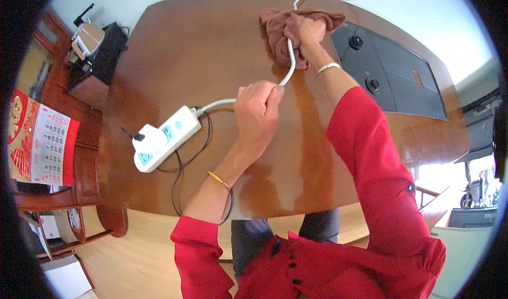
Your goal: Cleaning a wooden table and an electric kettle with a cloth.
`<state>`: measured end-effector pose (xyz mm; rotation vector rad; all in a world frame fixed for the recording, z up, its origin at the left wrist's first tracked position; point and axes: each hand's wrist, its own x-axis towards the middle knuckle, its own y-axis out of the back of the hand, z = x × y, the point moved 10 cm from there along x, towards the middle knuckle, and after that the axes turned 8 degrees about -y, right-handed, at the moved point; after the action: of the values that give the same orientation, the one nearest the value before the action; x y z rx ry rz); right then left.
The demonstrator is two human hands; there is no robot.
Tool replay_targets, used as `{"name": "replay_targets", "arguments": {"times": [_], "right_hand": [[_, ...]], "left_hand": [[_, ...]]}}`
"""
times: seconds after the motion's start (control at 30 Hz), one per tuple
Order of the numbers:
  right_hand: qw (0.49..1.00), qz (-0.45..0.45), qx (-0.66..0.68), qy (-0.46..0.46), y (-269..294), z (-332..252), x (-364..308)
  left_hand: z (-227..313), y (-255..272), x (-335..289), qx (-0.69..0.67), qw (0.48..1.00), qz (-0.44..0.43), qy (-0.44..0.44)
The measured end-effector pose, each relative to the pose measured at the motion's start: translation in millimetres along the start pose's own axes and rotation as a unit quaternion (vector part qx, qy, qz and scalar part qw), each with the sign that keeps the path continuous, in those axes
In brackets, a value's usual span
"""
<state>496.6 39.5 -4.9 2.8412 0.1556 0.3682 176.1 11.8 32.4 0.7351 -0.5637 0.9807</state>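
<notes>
A white power strip lies on the brown table, left of my hands. A white plug-in charger sits in its far-left end. Its thick white cord runs from the strip through my left hand, which is closed around it. Farther off, my right hand is closed on a bunched brown cloth. The cord passes into the cloth and comes out at its far side; whether the cloth wraps fully around it is hidden. My right fingers are partly buried in the folds.
A dark flat panel with two round black knobs lies on the table at the right. A thin black cable loops by the strip and passes under my left forearm. A wall calendar hangs at the left, near a black box.
</notes>
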Motion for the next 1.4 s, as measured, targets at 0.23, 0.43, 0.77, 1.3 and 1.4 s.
{"name": "replay_targets", "arguments": {"times": [0.23, 0.43, 0.77, 1.3, 1.4], "right_hand": [[0.917, 0.001, -0.279, 0.286, 103.5, -83.6, 61.1], [0.878, -0.166, -0.369, 0.256, 182.5, -48.7, -92.5], [0.861, -0.166, -0.344, 0.335, 225.8, 34.3, -154.0], [0.895, -0.119, -0.263, 0.34, 235.1, 19.3, -162.7], [0.901, -0.119, -0.256, 0.331, 239.1, 14.6, -162.8]], "left_hand": [[-0.9, -9.8, 2.4, 0.053, 0.995, -0.007, -0.082], [-19.6, -13.5, -23.5, 0.105, 0.984, -0.103, -0.101], [51.7, 100.6, -51.9, 0.182, 0.972, -0.051, -0.14], [-66.5, 227.3, -78.2, 0.313, 0.912, -0.189, 0.185], [-63.2, 210.9, -53.9, 0.318, 0.921, -0.175, 0.142]]}}
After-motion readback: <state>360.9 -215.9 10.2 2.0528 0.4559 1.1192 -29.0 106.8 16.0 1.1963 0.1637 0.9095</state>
